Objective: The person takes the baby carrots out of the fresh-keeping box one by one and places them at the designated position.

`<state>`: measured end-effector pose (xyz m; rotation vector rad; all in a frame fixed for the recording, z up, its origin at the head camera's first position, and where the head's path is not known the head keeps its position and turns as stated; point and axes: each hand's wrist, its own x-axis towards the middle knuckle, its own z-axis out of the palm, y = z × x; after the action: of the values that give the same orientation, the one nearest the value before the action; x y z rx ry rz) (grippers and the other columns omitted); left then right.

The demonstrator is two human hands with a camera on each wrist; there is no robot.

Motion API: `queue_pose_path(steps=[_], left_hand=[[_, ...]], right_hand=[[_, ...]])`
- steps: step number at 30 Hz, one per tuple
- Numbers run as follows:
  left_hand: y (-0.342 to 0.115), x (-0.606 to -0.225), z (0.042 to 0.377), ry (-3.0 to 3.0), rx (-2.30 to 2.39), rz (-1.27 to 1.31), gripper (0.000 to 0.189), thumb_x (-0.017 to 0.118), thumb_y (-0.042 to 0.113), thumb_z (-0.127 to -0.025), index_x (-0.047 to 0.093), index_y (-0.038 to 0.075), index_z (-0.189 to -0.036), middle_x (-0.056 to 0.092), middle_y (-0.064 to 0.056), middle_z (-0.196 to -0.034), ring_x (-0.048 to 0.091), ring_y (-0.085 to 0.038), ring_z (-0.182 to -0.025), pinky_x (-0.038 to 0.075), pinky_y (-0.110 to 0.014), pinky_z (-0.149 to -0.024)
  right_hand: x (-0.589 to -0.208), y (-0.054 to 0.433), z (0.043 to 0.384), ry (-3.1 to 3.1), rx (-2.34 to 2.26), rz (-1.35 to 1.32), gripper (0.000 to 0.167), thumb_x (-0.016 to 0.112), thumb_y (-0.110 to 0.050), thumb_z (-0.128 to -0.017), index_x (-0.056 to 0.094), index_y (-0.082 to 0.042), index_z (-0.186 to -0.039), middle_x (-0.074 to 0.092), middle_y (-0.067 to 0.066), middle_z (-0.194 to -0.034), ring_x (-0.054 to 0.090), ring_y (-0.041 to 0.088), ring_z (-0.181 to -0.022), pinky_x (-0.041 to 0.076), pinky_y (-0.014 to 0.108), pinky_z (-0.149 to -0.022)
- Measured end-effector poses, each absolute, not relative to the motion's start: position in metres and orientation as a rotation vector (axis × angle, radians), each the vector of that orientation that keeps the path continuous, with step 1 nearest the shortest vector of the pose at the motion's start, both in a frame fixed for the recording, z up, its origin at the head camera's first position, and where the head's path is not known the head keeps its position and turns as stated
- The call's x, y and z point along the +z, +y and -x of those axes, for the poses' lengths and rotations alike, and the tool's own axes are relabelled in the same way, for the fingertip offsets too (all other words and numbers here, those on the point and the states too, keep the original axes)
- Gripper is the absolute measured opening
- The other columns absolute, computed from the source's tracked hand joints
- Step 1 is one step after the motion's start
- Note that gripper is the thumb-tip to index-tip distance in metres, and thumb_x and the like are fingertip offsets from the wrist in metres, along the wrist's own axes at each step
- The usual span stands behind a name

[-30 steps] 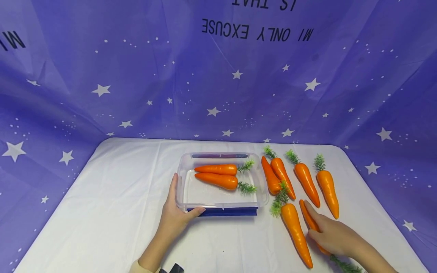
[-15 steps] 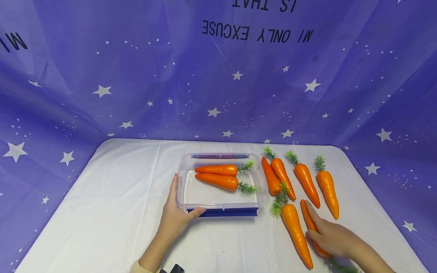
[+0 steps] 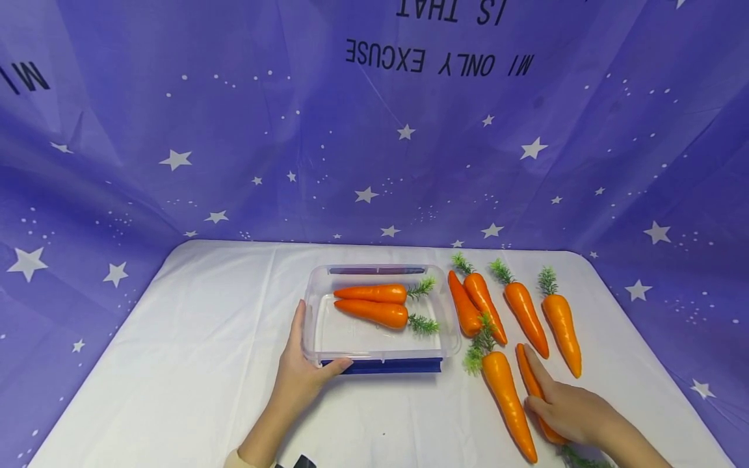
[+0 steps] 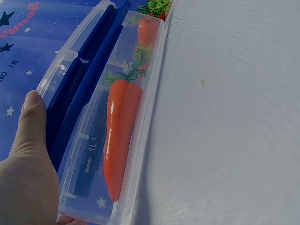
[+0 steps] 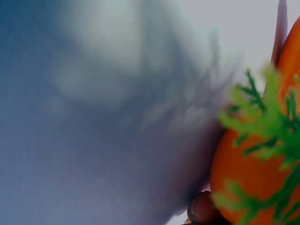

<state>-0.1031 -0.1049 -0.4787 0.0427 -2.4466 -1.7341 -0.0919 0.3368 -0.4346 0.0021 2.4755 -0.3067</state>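
Note:
My left hand (image 3: 301,377) holds the near left corner of a clear plastic container (image 3: 383,354), thumb on its front by the blue latch (image 4: 86,70) and fingers along its left side. Inside lie two orange toy-looking carrots, an upper carrot (image 3: 370,292) and a lower carrot (image 3: 374,313), tops to the right. On the right of the table, my right hand (image 3: 576,413) grips another carrot (image 3: 529,377) between thumb and fingers. Its leafy top (image 5: 267,126) sticks out toward the wrist, and the palm hides part of its body. Beside it lies a yellower carrot (image 3: 509,403).
Further carrots lie right of the container: a pair close together (image 3: 480,299), one single carrot (image 3: 526,315) and a far right carrot (image 3: 563,331). A white cloth (image 3: 175,364) covers the table. Purple star-printed fabric (image 3: 363,130) hangs behind and at both sides.
Almost nothing differs. The carrot in my right hand has shifted very slightly; my left hand keeps its hold on the container.

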Motion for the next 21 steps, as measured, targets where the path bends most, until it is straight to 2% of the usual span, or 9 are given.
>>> queue_pose_path(steps=[3, 4, 8, 11, 14, 15, 17, 18, 21], left_hand=[[-0.105, -0.479, 0.103, -2.446, -1.734, -0.039, 0.127, 0.092, 0.034, -0.067, 0.006, 0.033, -0.16, 0.02, -0.008, -0.166, 0.032, -0.033, -0.147, 0.027, -0.057, -0.119], [-0.105, -0.479, 0.103, -2.445, -1.734, -0.038, 0.127, 0.092, 0.035, -0.067, 0.006, 0.033, -0.16, 0.02, -0.008, -0.166, 0.032, -0.032, -0.147, 0.027, -0.057, -0.119], [-0.105, -0.478, 0.102, -2.439, -1.743, -0.029, 0.127, 0.092, 0.035, -0.068, 0.006, 0.034, -0.16, 0.019, -0.007, -0.166, 0.031, -0.032, -0.147, 0.027, -0.057, -0.119], [-0.105, -0.478, 0.102, -2.429, -1.75, -0.02, 0.126, 0.092, 0.034, -0.068, 0.006, 0.034, -0.16, 0.019, -0.007, -0.166, 0.031, -0.031, -0.147, 0.026, -0.056, -0.119], [-0.105, -0.478, 0.102, -2.42, -1.763, -0.018, 0.126, 0.092, 0.034, -0.068, 0.006, 0.034, -0.16, 0.019, -0.006, -0.166, 0.031, -0.031, -0.147, 0.026, -0.056, -0.12], [-0.105, -0.478, 0.102, -2.418, -1.767, -0.02, 0.126, 0.092, 0.034, -0.068, 0.006, 0.035, -0.16, 0.019, -0.006, -0.166, 0.031, -0.031, -0.147, 0.026, -0.056, -0.12], [-0.105, -0.478, 0.102, -2.42, -1.766, -0.023, 0.126, 0.092, 0.034, -0.068, 0.006, 0.034, -0.16, 0.02, -0.006, -0.166, 0.032, -0.031, -0.147, 0.026, -0.056, -0.119], [-0.105, -0.478, 0.102, -2.421, -1.763, -0.024, 0.126, 0.092, 0.034, -0.068, 0.006, 0.034, -0.16, 0.02, -0.006, -0.166, 0.032, -0.031, -0.147, 0.026, -0.056, -0.119], [-0.105, -0.478, 0.102, -2.429, -1.753, -0.029, 0.126, 0.092, 0.036, -0.067, 0.006, 0.034, -0.16, 0.021, -0.006, -0.166, 0.032, -0.031, -0.147, 0.026, -0.056, -0.119]], right_hand=[[-0.434, 0.338, 0.093, 2.477, -0.291, -0.006, 0.092, 0.049, -0.057, -0.096, 0.0, -0.015, -0.16, 0.062, 0.023, -0.131, 0.063, 0.023, -0.075, 0.054, 0.056, -0.072], [-0.434, 0.338, 0.093, 2.479, -0.281, -0.009, 0.093, 0.048, -0.06, -0.095, 0.001, -0.014, -0.16, 0.059, 0.026, -0.135, 0.064, 0.025, -0.078, 0.054, 0.058, -0.073], [-0.429, 0.34, 0.094, 2.53, -0.202, 0.005, 0.094, 0.043, -0.068, -0.094, 0.005, -0.013, -0.16, 0.057, 0.028, -0.133, 0.064, 0.032, -0.079, 0.054, 0.059, -0.068], [-0.42, 0.34, 0.097, 2.629, -0.132, 0.058, 0.089, 0.04, -0.068, -0.096, 0.007, -0.016, -0.161, 0.059, 0.023, -0.125, 0.061, 0.031, -0.075, 0.055, 0.051, -0.06], [-0.405, 0.334, 0.101, 2.746, -0.097, 0.126, 0.084, 0.036, -0.068, -0.098, 0.009, -0.02, -0.161, 0.053, 0.028, -0.136, 0.063, 0.046, -0.094, 0.055, 0.056, -0.06], [-0.4, 0.33, 0.102, 2.787, -0.1, 0.144, 0.083, 0.036, -0.068, -0.097, 0.011, -0.022, -0.161, 0.053, 0.027, -0.137, 0.062, 0.046, -0.096, 0.054, 0.055, -0.059], [-0.389, 0.319, 0.106, 2.864, -0.1, 0.188, 0.082, 0.036, -0.069, -0.097, 0.015, -0.023, -0.161, 0.049, 0.028, -0.144, 0.057, 0.055, -0.111, 0.054, 0.062, -0.062], [-0.383, 0.313, 0.109, 2.896, -0.104, 0.214, 0.082, 0.036, -0.07, -0.096, 0.016, -0.024, -0.161, 0.047, 0.028, -0.147, 0.054, 0.056, -0.117, 0.053, 0.065, -0.064], [-0.366, 0.293, 0.118, 2.988, -0.115, 0.306, 0.081, 0.037, -0.071, -0.095, 0.022, -0.026, -0.16, 0.047, 0.024, -0.149, 0.052, 0.056, -0.122, 0.053, 0.066, -0.068]])
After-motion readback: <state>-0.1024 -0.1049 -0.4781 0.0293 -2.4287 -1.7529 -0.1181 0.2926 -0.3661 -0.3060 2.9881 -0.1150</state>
